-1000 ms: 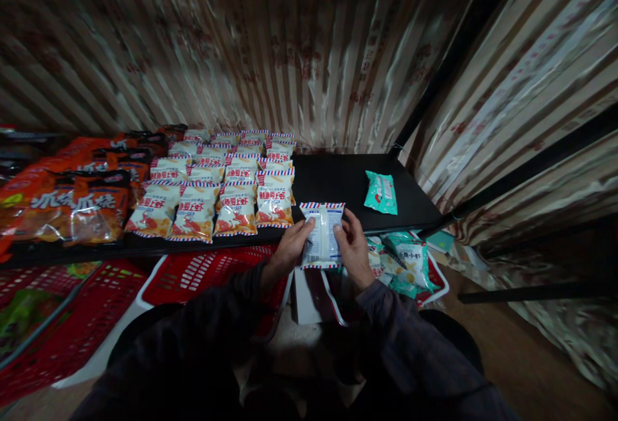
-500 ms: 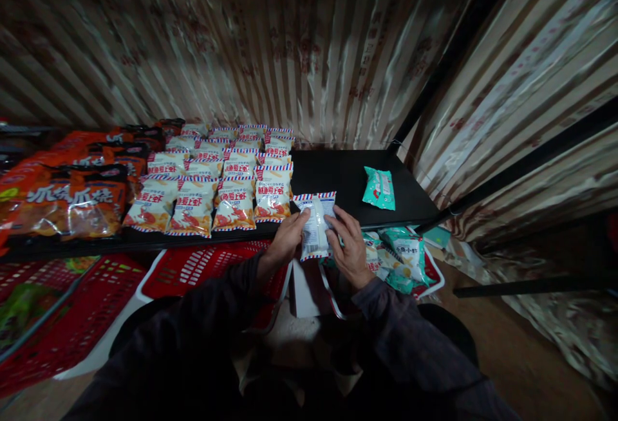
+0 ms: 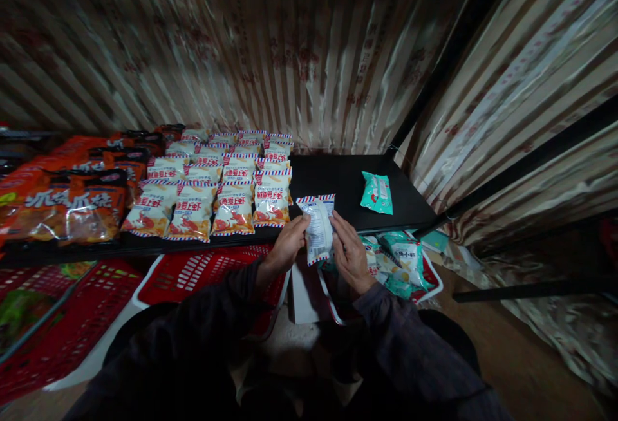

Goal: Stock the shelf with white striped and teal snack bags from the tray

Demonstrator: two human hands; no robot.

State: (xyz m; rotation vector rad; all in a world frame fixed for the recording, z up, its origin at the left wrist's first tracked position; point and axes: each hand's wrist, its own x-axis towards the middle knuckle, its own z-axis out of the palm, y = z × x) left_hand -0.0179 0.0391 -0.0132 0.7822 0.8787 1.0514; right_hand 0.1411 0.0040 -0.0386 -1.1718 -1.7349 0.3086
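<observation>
Between my two hands is a snack bag (image 3: pixel 319 231) with striped red, white and blue ends, its printed back facing me. My left hand (image 3: pixel 288 244) grips its left edge, thumb against the side. My right hand (image 3: pixel 351 250) holds the right edge with fingers along it. The bag is over the front edge of the black shelf (image 3: pixel 328 173). To its left stand rows of matching white and orange snack bags (image 3: pixel 272 197), fronts showing. A teal snack bag (image 3: pixel 377 193) lies by itself on the shelf to the right.
Orange and black snack packs (image 3: pixel 96 205) fill the shelf's left end. Below are a red basket (image 3: pixel 193 273) and, at right, another basket with a white rim (image 3: pixel 438 284) holding teal bags (image 3: pixel 405 260). Black metal posts (image 3: pixel 521 150) and striped curtains (image 3: pixel 270 54) surround the shelf.
Both hands still hold the snack bag, which is turned slightly and squeezed narrower from the sides. My right fingers have moved from the bag's face to its right edge. The view has shifted slightly.
</observation>
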